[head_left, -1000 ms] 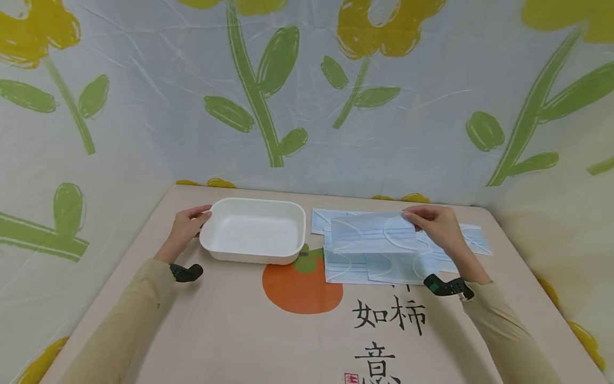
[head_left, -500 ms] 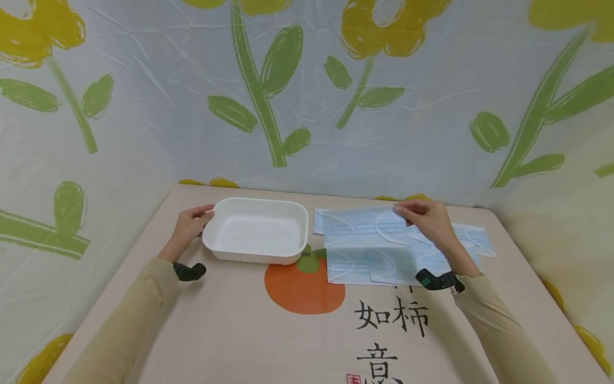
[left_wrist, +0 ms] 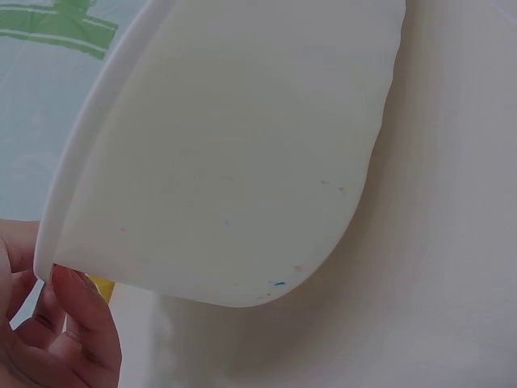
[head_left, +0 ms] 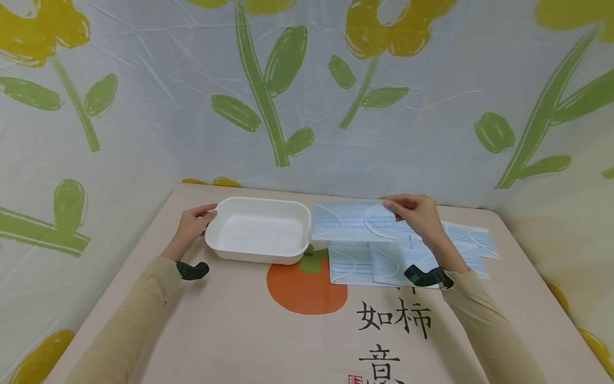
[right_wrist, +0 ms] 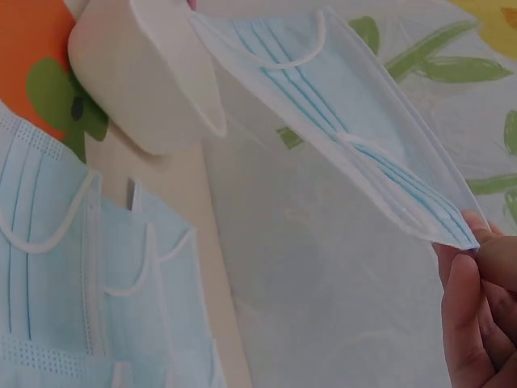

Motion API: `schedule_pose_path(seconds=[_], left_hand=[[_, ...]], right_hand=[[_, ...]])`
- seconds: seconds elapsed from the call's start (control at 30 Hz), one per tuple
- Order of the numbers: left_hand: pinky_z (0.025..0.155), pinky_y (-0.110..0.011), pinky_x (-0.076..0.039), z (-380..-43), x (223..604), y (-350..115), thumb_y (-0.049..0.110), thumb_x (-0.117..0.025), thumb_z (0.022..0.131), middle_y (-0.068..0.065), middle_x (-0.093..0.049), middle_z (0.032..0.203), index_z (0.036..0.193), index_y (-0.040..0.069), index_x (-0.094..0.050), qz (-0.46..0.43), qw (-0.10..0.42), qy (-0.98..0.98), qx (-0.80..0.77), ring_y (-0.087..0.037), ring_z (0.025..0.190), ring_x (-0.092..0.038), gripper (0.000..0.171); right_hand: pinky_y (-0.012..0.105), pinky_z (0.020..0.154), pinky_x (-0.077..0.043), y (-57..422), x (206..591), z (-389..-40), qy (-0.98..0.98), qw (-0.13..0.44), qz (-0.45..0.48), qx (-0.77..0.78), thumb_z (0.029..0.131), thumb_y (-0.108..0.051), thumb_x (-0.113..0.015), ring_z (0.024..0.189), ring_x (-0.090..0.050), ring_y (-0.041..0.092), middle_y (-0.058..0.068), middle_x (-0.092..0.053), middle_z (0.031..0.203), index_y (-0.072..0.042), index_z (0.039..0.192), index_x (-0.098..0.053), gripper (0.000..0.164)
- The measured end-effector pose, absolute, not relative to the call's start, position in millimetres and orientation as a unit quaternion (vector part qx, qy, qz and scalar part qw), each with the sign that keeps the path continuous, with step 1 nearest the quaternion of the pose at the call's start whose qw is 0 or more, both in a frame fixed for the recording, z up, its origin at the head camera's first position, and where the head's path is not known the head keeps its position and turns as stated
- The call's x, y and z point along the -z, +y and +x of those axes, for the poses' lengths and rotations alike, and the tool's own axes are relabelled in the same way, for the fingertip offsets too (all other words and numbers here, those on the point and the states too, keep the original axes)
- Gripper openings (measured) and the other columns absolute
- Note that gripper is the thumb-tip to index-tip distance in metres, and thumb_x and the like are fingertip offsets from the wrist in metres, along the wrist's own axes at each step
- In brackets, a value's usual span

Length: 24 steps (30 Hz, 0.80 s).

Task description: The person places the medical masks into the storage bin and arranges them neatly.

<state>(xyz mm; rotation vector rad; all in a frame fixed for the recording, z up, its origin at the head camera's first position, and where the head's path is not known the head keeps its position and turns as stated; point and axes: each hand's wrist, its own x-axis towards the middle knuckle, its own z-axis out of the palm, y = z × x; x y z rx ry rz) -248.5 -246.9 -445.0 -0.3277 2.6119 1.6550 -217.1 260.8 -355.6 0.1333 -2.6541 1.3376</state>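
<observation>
My left hand (head_left: pixel 192 226) pinches the rim of a white plastic tray (head_left: pixel 261 257) at its left end. In the left wrist view the thumb and fingers (left_wrist: pixel 85 315) grip a corner of that rim, and the tray's outer wall (left_wrist: pixel 226 162) fills much of the picture. My right hand (head_left: pixel 418 216) holds a light blue face mask (head_left: pixel 352 221) by its right corner, between thumb and fingers. This mask hangs in the air just right of the tray. Below it, several more face masks (head_left: pixel 352 264) lie overlapping on the table.
The pale table (head_left: pixel 230 330) bears a printed orange persimmon (head_left: pixel 307 293) and black brush characters (head_left: pixel 393 320). A flowered cloth (head_left: pixel 182 128) hangs as a wall behind and at the sides. More masks (head_left: pixel 472 240) spread to the right, partly behind the right forearm.
My right hand has carried the mask leftward and slightly up, from above the other masks to beside the tray. The left hand keeps its hold on the tray rim.
</observation>
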Motion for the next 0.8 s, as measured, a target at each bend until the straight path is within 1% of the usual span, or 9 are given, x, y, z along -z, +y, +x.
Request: schedule_pose_path(seconds=[0.07,0.13,0.3,0.47,0.57,0.8], left_hand=[[0.059,-0.016,-0.050,-248.5,444.9,-246.7,0.029,-0.053,0.099,-0.019,-0.055,0.122,0.139,0.008,-0.050,-0.102,0.015,0.840,-0.533,-0.009,0.076,-0.052,0.046],[0.059,-0.016,-0.050,-248.5,444.6,-246.5,0.029,-0.053,0.099,-0.018,-0.055,0.122,0.139,0.008,-0.051,-0.101,0.012,0.841,-0.532,-0.010,0.076,-0.051,0.045],[0.058,-0.017,-0.049,-248.5,445.0,-246.0,0.028,-0.053,0.098,-0.017,-0.055,0.119,0.138,0.007,-0.051,-0.109,0.008,0.842,-0.528,-0.013,0.078,-0.051,0.045],[0.059,-0.017,-0.050,-248.3,444.9,-245.8,0.029,-0.053,0.098,-0.018,-0.055,0.120,0.138,0.006,-0.051,-0.109,0.009,0.846,-0.522,-0.016,0.080,-0.051,0.046],[0.060,-0.017,-0.049,-248.1,443.7,-244.6,0.028,-0.053,0.099,-0.018,-0.056,0.121,0.138,0.008,-0.052,-0.113,0.010,0.844,-0.524,-0.016,0.081,-0.052,0.044],[0.060,-0.015,-0.049,-249.2,443.4,-245.7,0.028,-0.052,0.099,-0.020,-0.055,0.124,0.140,0.010,-0.050,-0.113,0.014,0.844,-0.524,-0.014,0.081,-0.052,0.044]], right_hand=[[0.014,0.065,-0.052,257.5,355.9,-219.8,-0.884,0.073,0.036,-0.461,0.090,-0.034,-0.066,0.067,-0.058,0.004,-0.024,-0.061,0.078,-0.001,0.115,-0.068,0.042],[0.013,0.066,-0.052,253.7,355.9,-221.9,-0.878,0.063,0.029,-0.474,0.090,-0.035,-0.066,0.069,-0.058,0.004,-0.025,-0.061,0.080,0.000,0.117,-0.066,0.045],[0.012,0.069,-0.051,244.6,356.1,-226.6,-0.868,0.042,0.022,-0.495,0.090,-0.035,-0.065,0.073,-0.058,0.005,-0.022,-0.061,0.085,0.000,0.122,-0.064,0.047],[0.012,0.069,-0.051,235.0,357.7,-232.0,-0.857,0.023,0.021,-0.514,0.090,-0.035,-0.065,0.073,-0.057,0.006,-0.021,-0.061,0.086,-0.001,0.122,-0.063,0.047],[0.012,0.070,-0.051,228.2,360.9,-236.5,-0.852,0.010,0.018,-0.523,0.090,-0.036,-0.065,0.073,-0.057,0.006,-0.021,-0.062,0.086,-0.001,0.123,-0.063,0.047],[0.015,0.071,-0.052,212.5,373.4,-246.3,-0.843,-0.016,0.016,-0.537,0.090,-0.033,-0.066,0.073,-0.058,0.008,-0.016,-0.064,0.088,-0.003,0.123,-0.063,0.045]])
